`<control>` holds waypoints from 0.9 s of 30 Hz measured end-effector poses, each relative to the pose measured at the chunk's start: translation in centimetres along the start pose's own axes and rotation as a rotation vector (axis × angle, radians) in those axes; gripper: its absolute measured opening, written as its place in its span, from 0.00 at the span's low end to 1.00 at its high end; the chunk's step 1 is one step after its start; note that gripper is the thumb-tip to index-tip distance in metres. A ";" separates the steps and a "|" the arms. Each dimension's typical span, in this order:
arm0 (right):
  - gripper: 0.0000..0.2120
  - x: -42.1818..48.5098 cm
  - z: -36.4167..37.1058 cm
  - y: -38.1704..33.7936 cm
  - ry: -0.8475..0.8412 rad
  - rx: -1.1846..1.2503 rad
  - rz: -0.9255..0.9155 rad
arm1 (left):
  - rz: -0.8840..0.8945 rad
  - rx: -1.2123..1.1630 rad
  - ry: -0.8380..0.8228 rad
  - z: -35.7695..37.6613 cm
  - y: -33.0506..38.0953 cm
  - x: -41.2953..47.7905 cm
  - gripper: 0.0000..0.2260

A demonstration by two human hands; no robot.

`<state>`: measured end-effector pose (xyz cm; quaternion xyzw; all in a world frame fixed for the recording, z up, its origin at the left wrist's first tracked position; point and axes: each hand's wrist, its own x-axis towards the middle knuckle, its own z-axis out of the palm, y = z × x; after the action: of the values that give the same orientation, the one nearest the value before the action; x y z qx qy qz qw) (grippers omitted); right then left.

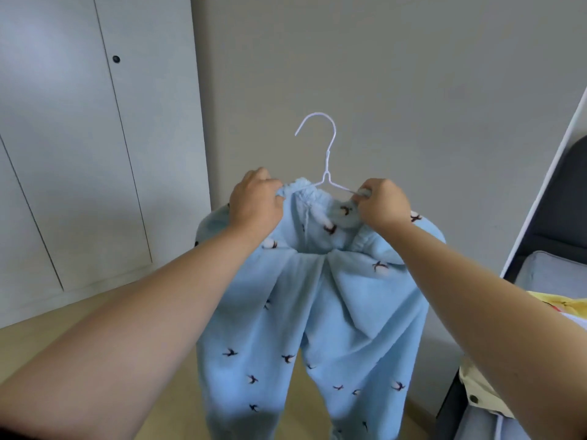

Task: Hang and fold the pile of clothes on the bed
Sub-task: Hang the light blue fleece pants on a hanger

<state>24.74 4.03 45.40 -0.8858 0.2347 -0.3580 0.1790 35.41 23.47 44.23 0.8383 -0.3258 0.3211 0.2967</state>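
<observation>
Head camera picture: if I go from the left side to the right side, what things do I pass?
Grey cupboard door → left hand → white hanger → right hand → yellow cloth at the right edge. The blue trousers that both hands grip spread across the middle, so they are left out.

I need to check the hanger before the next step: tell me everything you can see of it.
The hanger is thin white wire, held upright in mid-air before a grey wall. Its hook opens leftward above a short wrapped neck; two arms slope down into the waistband of the blue fleece trousers, which hides their ends and any bottom bar. The left hand grips the waistband at its left arm; the right hand pinches fabric at its right arm.
</observation>
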 end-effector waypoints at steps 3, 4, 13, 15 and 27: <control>0.06 -0.1 0.0 -0.6 0.284 0.068 0.016 | 0.063 -0.002 0.200 -0.7 0.2 -0.8 0.02; 0.09 -0.3 0.0 -0.8 0.364 0.098 -0.023 | 0.104 -0.029 0.239 -0.9 0.3 -1.4 0.02; 0.15 -2.4 1.1 -0.7 0.417 0.189 -0.271 | 0.141 -0.008 -0.110 -0.9 -1.3 -1.8 0.10; 0.16 -2.5 0.9 -1.4 0.389 0.221 -0.255 | 0.086 0.079 -0.210 -0.8 -1.4 -0.8 0.04; 0.11 -0.3 3.0 -3.0 0.057 0.019 -0.134 | -0.182 -0.223 0.122 0.0 -5.2 0.7 0.04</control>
<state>27.56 7.15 44.62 -0.8873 0.1766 -0.3964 0.1562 39.71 26.39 43.26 0.8050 -0.2636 0.3051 0.4352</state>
